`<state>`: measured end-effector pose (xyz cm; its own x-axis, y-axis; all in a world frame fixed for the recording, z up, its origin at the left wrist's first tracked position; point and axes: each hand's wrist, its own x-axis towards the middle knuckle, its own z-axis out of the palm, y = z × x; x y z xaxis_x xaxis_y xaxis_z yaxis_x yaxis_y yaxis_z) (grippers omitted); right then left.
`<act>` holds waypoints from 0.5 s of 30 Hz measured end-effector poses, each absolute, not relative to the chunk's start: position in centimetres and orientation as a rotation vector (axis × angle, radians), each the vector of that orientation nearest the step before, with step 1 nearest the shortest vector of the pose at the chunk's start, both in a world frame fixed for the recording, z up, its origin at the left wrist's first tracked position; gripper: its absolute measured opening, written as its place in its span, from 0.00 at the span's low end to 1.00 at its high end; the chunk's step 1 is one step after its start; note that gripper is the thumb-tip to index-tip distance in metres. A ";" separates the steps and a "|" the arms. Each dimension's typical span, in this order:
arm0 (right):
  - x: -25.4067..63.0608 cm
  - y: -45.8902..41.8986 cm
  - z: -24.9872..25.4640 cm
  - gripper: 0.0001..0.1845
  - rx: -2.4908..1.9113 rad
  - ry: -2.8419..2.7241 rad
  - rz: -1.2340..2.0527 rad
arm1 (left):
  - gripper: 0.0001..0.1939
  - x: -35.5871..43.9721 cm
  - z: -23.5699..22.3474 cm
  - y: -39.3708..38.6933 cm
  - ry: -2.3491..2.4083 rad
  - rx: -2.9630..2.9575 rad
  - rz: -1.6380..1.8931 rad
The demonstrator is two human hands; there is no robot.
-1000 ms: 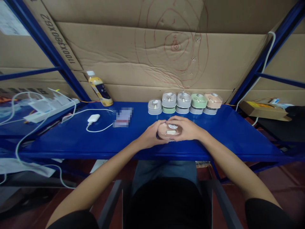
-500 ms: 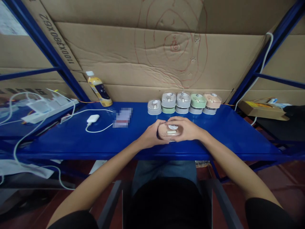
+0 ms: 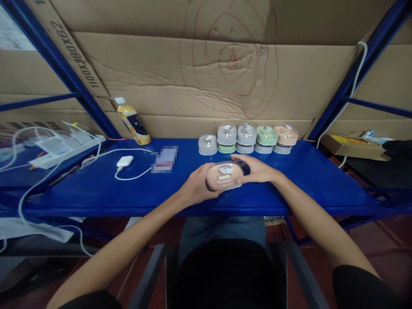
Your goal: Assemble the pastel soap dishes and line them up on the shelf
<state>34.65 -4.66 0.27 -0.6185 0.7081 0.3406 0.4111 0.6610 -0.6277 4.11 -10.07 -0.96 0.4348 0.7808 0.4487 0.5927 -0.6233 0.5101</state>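
Observation:
My left hand (image 3: 196, 185) grips the left side of a small pink lidded box (image 3: 222, 179), its fingers wrapped around the edge. The box has a clear rounded cover, a white oblong piece on top and a round white label. It is held above the blue table, slightly tilted. At the box's right end is my right hand (image 3: 259, 169), fingers apart and curved, with a dark gap between palm and box. Its thumb lies against or very near the box's right corner; I cannot tell if it presses.
Behind my hands stand similar boxes: a single grey one (image 3: 207, 144) and several stacks, with green (image 3: 267, 135) and pink (image 3: 286, 134) tops. Leftward are a blurred-out flat item (image 3: 165, 159), a white charger (image 3: 125, 161) with cable and a yellow bottle (image 3: 133, 122). Cardboard (image 3: 154, 103) backs the table.
The pink box has shifted left and tilted in my left hand. My right hand has loosened from around it, opening a gap at its right side.

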 end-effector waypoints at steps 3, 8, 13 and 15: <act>35.4 -4.1 1.0 0.39 -0.960 -1.970 0.647 | 0.42 1.8 -0.4 -9.7 1.381 2.355 1.173; 37.0 -3.2 2.8 0.25 -1.086 -1.590 0.280 | 0.41 0.5 2.3 -5.1 1.826 1.975 1.548; 43.2 -0.5 3.7 0.13 -1.299 -0.955 -0.210 | 0.39 5.0 3.9 1.4 2.116 1.758 1.444; 46.6 0.8 3.5 0.09 -1.375 -0.750 -0.182 | 0.40 6.9 3.7 3.0 2.178 1.707 1.365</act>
